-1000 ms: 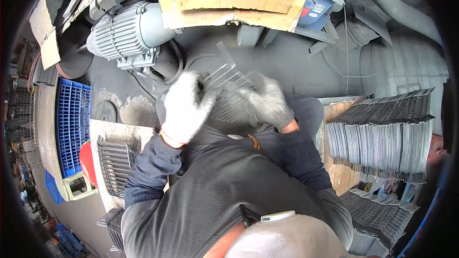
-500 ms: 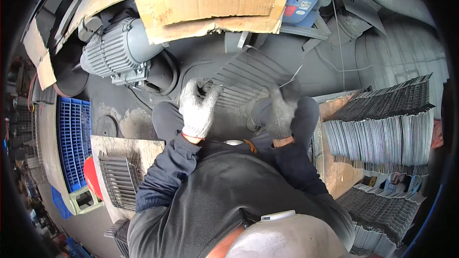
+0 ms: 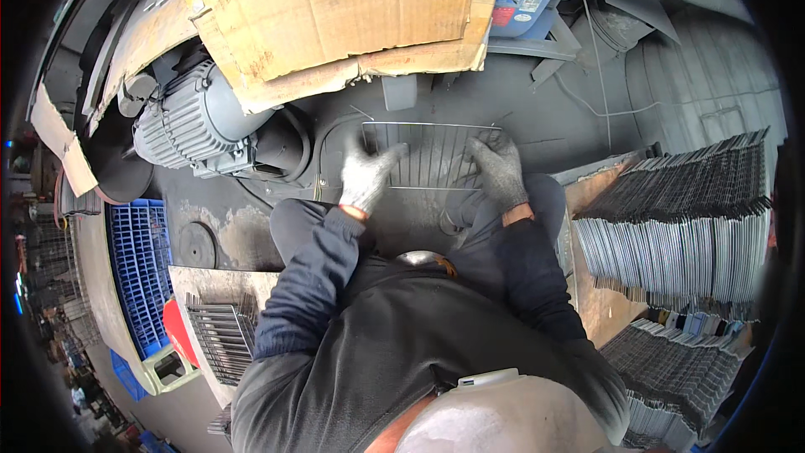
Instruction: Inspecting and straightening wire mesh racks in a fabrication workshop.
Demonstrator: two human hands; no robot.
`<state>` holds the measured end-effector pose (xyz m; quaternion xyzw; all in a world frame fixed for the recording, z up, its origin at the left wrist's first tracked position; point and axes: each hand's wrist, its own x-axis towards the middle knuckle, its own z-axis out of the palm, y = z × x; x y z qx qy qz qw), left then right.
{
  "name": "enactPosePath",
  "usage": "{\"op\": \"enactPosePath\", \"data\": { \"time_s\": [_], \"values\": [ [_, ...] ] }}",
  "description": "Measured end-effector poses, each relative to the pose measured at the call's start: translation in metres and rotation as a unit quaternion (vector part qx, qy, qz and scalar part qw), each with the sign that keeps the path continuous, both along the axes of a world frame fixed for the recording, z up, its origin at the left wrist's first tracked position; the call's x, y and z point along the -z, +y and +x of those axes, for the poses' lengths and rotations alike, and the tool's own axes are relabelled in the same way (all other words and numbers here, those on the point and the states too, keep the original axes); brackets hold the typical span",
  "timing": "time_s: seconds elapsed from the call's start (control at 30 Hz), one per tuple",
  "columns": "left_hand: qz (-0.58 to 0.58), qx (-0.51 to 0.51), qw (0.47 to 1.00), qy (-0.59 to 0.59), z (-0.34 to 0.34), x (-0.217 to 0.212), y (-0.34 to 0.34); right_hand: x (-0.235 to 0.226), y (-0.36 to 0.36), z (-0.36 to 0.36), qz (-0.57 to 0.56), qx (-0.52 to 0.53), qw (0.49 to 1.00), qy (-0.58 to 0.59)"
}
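2 gloved hands are at the ends of a wire rack [image 3: 431,155], which is in front of the person's lap, above the dark floor [image 3: 352,239]. The right hand [image 3: 501,169] pinches the rack's right end, its fingers curled around the wire. The left hand [image 3: 367,174] is at the opposite end with its thumb spread toward the rods; its other fingers are blurred, so I cannot tell whether they pinch the wire. To the right, a long row of upright racks [image 3: 679,256] stands on a wooden tabletop [image 3: 608,315], with a 2nd row [image 3: 671,377] nearer the person. To the left, a smaller pile of racks [image 3: 220,340] rests on a board [image 3: 251,283]. Beyond the left hand is a grey motor [image 3: 189,122], beside torn cardboard [image 3: 335,21].
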<state>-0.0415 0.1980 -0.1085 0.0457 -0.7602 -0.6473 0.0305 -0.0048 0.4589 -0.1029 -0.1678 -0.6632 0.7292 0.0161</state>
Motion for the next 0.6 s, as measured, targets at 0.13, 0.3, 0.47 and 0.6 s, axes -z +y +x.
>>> {"op": "enactPosePath", "data": {
  "time_s": [0.13,0.3,0.47,0.6],
  "values": [
    [0.116,0.096,0.985,-0.08,-0.022,0.016,0.012,-0.02,0.01,-0.012,-0.03,0.033,0.999,-0.008],
    [0.112,0.033,0.991,-0.067,-0.025,0.027,-0.019,-0.012,-0.022,-0.044,-0.002,-0.002,1.0,-0.009],
    [0.136,-0.023,0.986,-0.094,-0.025,0.018,-0.058,0.008,-0.053,-0.062,0.079,-0.071,0.994,0.015],
    [0.025,0.042,0.996,-0.078,-0.028,0.034,-0.001,-0.019,-0.012,-0.04,-0.015,0.006,0.998,-0.059]
  ]
}}
